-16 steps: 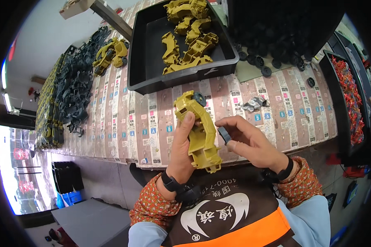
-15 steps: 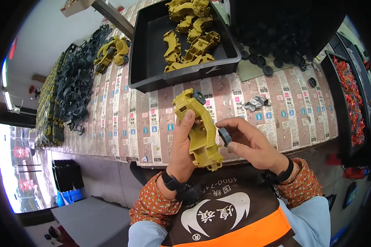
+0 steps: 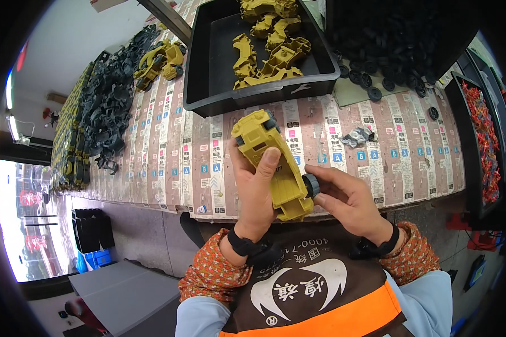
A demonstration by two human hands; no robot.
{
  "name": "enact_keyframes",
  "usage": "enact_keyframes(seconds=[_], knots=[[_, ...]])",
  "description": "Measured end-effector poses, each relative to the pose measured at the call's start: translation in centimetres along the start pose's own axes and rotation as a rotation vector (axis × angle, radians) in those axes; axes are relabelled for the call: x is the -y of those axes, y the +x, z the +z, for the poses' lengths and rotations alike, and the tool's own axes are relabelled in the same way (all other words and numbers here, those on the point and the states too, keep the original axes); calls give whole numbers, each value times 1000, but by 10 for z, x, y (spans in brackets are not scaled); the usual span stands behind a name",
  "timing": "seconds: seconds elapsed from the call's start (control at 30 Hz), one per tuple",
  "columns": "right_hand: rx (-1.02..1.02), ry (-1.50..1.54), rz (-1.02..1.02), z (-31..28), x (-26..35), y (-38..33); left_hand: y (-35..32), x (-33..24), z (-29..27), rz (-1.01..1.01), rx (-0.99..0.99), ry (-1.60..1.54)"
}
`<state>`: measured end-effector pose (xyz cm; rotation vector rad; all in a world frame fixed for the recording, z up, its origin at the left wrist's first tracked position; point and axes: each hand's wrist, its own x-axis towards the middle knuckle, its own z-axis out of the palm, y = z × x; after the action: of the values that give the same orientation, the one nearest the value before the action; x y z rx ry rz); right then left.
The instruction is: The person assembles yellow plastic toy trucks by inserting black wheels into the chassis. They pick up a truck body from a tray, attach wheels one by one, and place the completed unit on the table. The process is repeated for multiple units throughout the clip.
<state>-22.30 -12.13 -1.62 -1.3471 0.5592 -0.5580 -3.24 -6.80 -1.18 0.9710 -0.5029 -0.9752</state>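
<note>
My left hand (image 3: 254,182) is closed around a yellow toy truck body (image 3: 272,163), its thumb pressed on the upper face. Small dark wheels show at the truck's far end. Between the thumb and fingers of my right hand (image 3: 348,199) is a dark wheel (image 3: 311,185), set against the right side of the truck's near end. Whether the wheel is seated on its axle I cannot tell. The truck is held tilted above the table's near edge.
A black tray (image 3: 230,101) of yellow truck bodies stands beyond my hands. Loose wheels (image 3: 374,94) are heaped at the back right, near a bin of red parts (image 3: 480,146). Crumpled foil (image 3: 358,136) lies closer. Dark parts (image 3: 104,106) and finished-looking yellow trucks (image 3: 160,63) sit left.
My right hand has brought the wheel up against the truck's near end. The truck has turned in my left hand, showing more of its broad face. The view has shifted slightly.
</note>
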Motion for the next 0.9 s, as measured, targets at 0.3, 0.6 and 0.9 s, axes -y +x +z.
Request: enact_keyframes(seconds=[0.3,0.6,0.9], knots=[[38,-237,-57,17,3,-9,-3,-7,6,289,29,122],[341,-151,131,21,17,19,-11,-27,-27,147,-39,144],[132,-309,73,-16,33,28,122,-144,-174,-271,-223,145]])
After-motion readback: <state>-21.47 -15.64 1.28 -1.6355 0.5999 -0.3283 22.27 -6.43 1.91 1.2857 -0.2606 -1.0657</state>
